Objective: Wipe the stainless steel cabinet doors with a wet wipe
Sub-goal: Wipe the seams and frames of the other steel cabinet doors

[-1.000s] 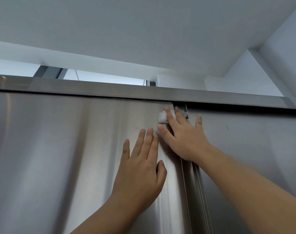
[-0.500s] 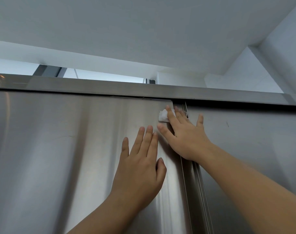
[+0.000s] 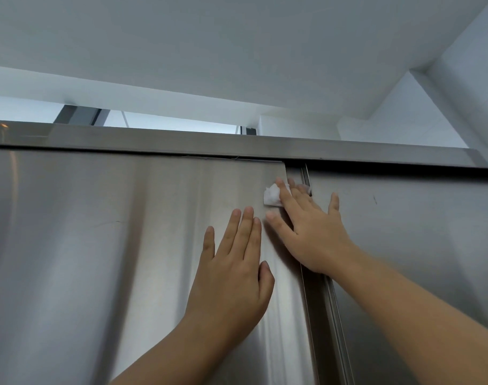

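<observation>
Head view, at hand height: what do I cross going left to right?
left cabinet door → left hand, flat on that door → right hand, its fingers pressing the wet wipe → right cabinet door

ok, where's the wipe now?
Head view, right of centre: the wet wipe is pressed under the right hand, at the top right corner of the left door.

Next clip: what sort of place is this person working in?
Probably a commercial kitchen or utility room, though little shows: tall stainless steel cabinet doors under a steel top rail, a plain white ceiling above, and the right hand pressing a wet wipe on them.
</observation>
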